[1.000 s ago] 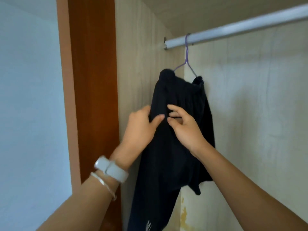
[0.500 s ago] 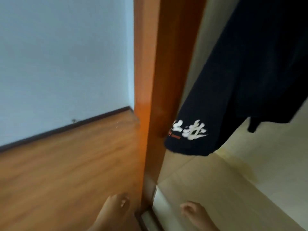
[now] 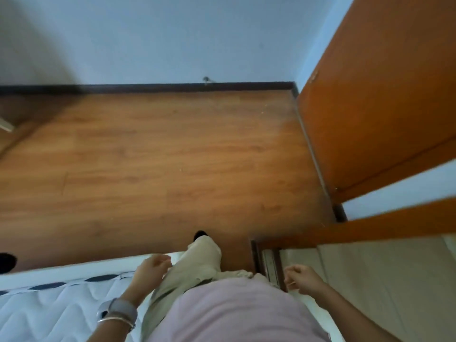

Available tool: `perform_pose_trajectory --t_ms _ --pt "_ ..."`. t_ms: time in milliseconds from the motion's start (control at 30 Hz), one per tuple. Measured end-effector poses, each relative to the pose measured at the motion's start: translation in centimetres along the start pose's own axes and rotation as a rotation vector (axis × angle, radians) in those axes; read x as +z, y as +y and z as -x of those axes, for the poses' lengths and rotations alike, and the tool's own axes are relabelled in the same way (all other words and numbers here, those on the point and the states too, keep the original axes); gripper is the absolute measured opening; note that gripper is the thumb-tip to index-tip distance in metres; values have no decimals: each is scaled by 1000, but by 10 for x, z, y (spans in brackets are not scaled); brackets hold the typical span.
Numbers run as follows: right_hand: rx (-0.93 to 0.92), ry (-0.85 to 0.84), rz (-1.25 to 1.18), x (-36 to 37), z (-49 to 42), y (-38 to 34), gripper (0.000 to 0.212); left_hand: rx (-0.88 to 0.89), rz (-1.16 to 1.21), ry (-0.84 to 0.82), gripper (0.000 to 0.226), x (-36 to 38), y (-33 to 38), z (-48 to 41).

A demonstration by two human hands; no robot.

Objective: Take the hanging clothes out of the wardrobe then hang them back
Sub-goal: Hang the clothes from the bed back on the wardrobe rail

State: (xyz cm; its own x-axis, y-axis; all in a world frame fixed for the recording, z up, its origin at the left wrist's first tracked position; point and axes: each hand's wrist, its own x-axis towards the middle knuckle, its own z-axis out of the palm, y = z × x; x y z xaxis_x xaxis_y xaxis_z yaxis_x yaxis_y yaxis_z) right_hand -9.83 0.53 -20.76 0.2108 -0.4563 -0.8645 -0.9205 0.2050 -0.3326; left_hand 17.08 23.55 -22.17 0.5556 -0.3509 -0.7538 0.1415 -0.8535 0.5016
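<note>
wood floor (image 3: 148, 156), dark shoe (image 3: 200, 234) on it, quilted mattress (image 3: 49, 314) at edge

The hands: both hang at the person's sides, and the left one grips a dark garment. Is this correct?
No. The head view shows the left hand holding nothing, its fingers loosely curled. Both hands do hang at the sides.

The wardrobe (image 3: 382, 228) stands open at the right, orange-brown wood framing a pale beige interior floor.

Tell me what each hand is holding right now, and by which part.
Nothing is held. The left hand and the right hand both hang empty at the person's sides, fingers loosely curled.
</note>
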Motion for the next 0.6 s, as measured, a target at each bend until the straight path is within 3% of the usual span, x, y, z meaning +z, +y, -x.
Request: perform_pose_trajectory --t_ms 100,267,600 --pt "33 -19 104 -5 -21 -51 28 -104 121 8 19 -29 1 -18" --pt "-63 26 87 -16 -53 -151 23 -216 259 14 17 -70 10 -45" --pt "-140 -101 550 -55 -170 -346 29 -499 607 133 26 -78 60 -115"
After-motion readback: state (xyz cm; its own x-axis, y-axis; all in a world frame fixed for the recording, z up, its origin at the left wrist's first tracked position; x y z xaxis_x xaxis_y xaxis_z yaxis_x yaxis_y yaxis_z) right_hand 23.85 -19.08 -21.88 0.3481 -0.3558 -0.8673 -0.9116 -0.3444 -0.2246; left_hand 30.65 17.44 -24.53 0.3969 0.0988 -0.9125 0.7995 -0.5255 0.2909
